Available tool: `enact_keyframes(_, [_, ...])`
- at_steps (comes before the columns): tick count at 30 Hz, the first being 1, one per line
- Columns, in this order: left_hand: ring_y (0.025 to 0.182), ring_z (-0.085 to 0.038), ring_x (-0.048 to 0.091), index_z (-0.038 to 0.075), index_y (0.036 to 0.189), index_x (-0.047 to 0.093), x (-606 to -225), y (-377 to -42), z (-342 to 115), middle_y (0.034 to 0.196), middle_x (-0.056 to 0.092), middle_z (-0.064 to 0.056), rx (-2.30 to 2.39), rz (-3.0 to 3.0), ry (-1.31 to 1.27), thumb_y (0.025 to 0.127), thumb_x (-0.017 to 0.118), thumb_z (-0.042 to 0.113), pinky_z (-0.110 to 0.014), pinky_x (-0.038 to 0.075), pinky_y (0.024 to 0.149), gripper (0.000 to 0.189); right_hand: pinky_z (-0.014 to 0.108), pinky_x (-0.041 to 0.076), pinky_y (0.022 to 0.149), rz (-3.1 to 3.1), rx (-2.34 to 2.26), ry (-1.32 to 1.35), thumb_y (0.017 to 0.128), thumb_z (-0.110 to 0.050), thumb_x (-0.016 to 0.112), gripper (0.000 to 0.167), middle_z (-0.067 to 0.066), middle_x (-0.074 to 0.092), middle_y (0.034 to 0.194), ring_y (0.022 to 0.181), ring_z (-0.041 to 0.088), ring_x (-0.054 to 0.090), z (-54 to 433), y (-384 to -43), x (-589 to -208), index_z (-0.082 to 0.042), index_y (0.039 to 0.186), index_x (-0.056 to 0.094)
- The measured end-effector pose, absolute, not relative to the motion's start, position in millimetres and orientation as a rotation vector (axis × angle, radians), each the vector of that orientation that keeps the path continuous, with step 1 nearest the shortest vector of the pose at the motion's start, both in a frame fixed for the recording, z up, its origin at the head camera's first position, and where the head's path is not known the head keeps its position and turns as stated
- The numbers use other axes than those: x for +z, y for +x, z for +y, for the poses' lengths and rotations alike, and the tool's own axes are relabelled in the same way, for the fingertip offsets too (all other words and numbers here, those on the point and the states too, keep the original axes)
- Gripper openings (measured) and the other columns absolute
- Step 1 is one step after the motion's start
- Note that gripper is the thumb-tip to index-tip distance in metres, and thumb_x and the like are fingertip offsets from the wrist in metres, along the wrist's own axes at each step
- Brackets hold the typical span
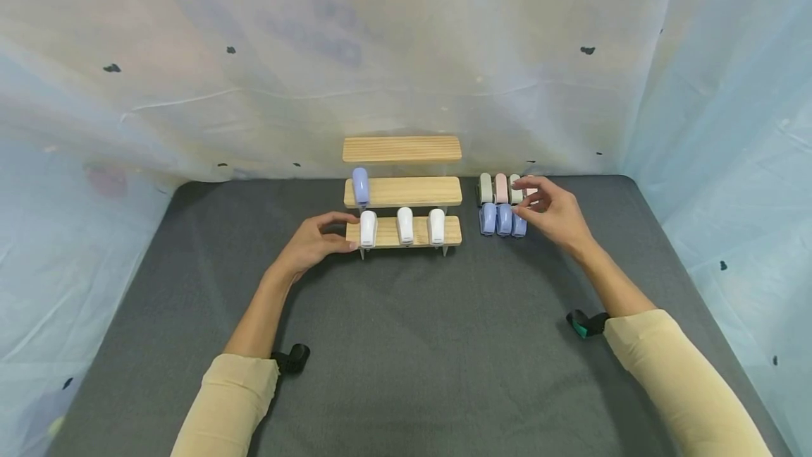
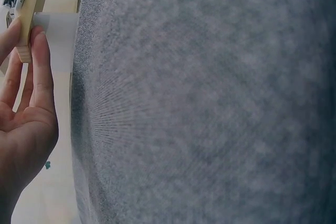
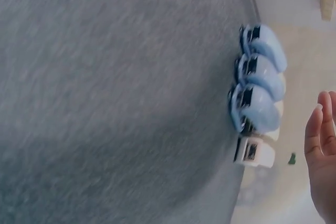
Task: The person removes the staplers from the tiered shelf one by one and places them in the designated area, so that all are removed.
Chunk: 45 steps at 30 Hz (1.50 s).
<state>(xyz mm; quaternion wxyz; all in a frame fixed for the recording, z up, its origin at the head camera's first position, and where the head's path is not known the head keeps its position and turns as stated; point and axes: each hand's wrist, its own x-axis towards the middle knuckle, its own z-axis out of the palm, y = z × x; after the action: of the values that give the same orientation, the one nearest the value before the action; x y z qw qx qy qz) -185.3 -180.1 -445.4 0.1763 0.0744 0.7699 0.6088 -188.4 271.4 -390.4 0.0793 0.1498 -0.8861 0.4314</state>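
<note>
My left hand (image 1: 315, 240) pinches the left end of the bottom tier of a wooden display stand (image 1: 419, 231), thumb on one face and fingers on the other in the left wrist view. Beside those fingers, a white mini stapler (image 1: 368, 228) stands on that tier, with two more white ones to its right. A blue mini stapler (image 1: 360, 185) sits at the left of the middle tier. My right hand (image 1: 553, 211), fingers bent and nothing between them, hovers at the right end of a group of mini staplers. Three blue staplers (image 1: 504, 219) form its front row.
Behind the blue ones, green (image 1: 485, 187) and pink (image 1: 501, 187) staplers make a back row, partly covered by my right hand. The stand's top tier (image 1: 402, 149) holds nothing. A pale plastic sheet (image 1: 406, 41) hangs behind the grey table (image 1: 406, 344).
</note>
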Motion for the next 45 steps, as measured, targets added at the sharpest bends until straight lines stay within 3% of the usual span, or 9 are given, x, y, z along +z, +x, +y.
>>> enact_keyframes(4, [0.104, -0.028, 0.068, 0.01, 0.133, 0.06, -445.9, -185.4, -179.5, 0.129, 0.059, -0.018, 1.718, 2.176, 0.213, 0.083, 0.082, 0.013, -0.044, 0.05, 0.093, 0.055, 0.018, 0.049, 0.073, -2.64, 1.296, 0.506, 0.087, 0.003, 0.073, 0.046, 0.016, 0.064, 0.122, 0.089, 0.029, 0.063, 252.4, -178.8, -369.2, 0.002, 0.131, 0.058])
enact_keyframes(19, [0.103, -0.028, 0.068, 0.009, 0.133, 0.06, -441.9, -182.0, -178.5, 0.131, 0.058, -0.018, 1.727, 2.184, 0.218, 0.083, 0.081, 0.011, -0.043, 0.051, 0.092, 0.054, 0.023, 0.05, 0.076, -2.488, 1.424, 0.692, 0.087, 0.004, 0.072, 0.041, 0.017, 0.065, 0.118, 0.089, 0.034, 0.064, 205.6, -189.0, -352.7, 0.006, 0.126, 0.06])
enact_keyframes(27, [0.104, -0.028, 0.068, 0.009, 0.133, 0.06, -442.4, -182.7, -178.3, 0.134, 0.056, -0.016, 1.728, 2.185, 0.212, 0.083, 0.081, 0.011, -0.043, 0.051, 0.092, 0.054, 0.038, 0.052, 0.08, -2.44, 1.459, 0.798, 0.087, 0.008, 0.07, 0.041, 0.024, 0.063, 0.118, 0.089, 0.037, 0.064, 187.7, -192.7, -346.9, 0.01, 0.127, 0.058])
enact_keyframes(37, [0.103, -0.028, 0.068, 0.008, 0.133, 0.059, -442.3, -183.2, -180.0, 0.133, 0.056, -0.017, 1.726, 2.183, 0.215, 0.084, 0.081, 0.012, -0.044, 0.049, 0.094, 0.054, 0.03, 0.051, 0.075, -2.428, 1.507, 0.834, 0.087, 0.007, 0.072, 0.043, 0.02, 0.065, 0.117, 0.087, 0.034, 0.064, 168.0, -196.5, -340.9, 0.007, 0.128, 0.058])
enact_keyframes(45, [0.102, -0.028, 0.068, 0.009, 0.134, 0.059, -442.6, -182.4, -180.4, 0.129, 0.059, -0.019, 1.725, 2.18, 0.211, 0.084, 0.081, 0.013, -0.043, 0.049, 0.093, 0.055, 0.044, 0.052, 0.08, -2.401, 1.599, 0.904, 0.087, 0.007, 0.071, 0.045, 0.022, 0.063, 0.121, 0.093, 0.038, 0.065, 152.0, -197.6, -340.2, 0.009, 0.129, 0.055])
